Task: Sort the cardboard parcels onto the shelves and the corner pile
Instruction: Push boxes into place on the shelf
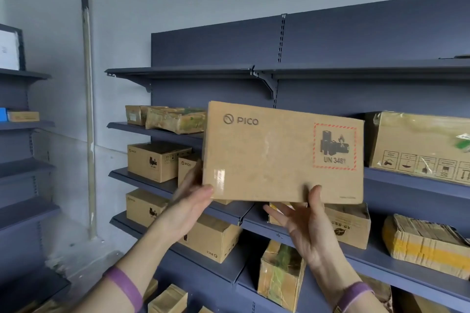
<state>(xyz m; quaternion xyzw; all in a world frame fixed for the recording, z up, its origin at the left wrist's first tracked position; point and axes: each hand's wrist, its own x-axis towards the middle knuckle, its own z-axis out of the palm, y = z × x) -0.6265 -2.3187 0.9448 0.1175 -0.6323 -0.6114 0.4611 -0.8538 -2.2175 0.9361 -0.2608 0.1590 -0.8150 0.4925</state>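
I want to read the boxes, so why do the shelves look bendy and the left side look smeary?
In the head view the wide lens bows the shelves toward the edges; the post and wall on the left are blurred, likely from movement; the PICO box is sharp enough to read, with glare on its tape by the left hand.
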